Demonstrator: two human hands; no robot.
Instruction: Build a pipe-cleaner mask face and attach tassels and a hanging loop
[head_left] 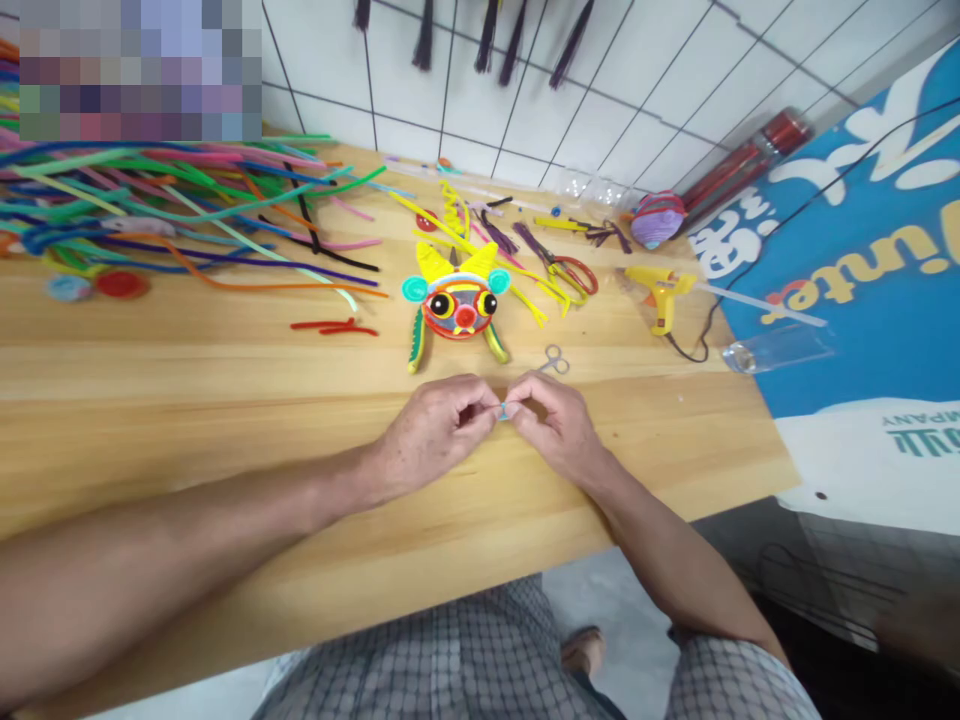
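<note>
My left hand (442,425) and my right hand (553,425) meet above the wooden table, thumbs and fingertips pinched together. Between them is a small blue-green piece (504,411), mostly hidden by the fingers; it looks like a bit of pipe cleaner, but its exact shape does not show. Just beyond the hands sits a colourful animal-face figure (460,305) with yellow horns, turquoise ears, big round eyes and a red nose. Small scissors (555,360) lie right behind my right hand.
Many coloured pipe cleaners (187,215) are heaped at the left. Red pieces (334,327) lie nearer. Behind the figure are red-handled scissors (576,275), a yellow glue gun (660,292) with a cord, and a purple ball (658,218). A clear plastic cup (776,350) lies at the right.
</note>
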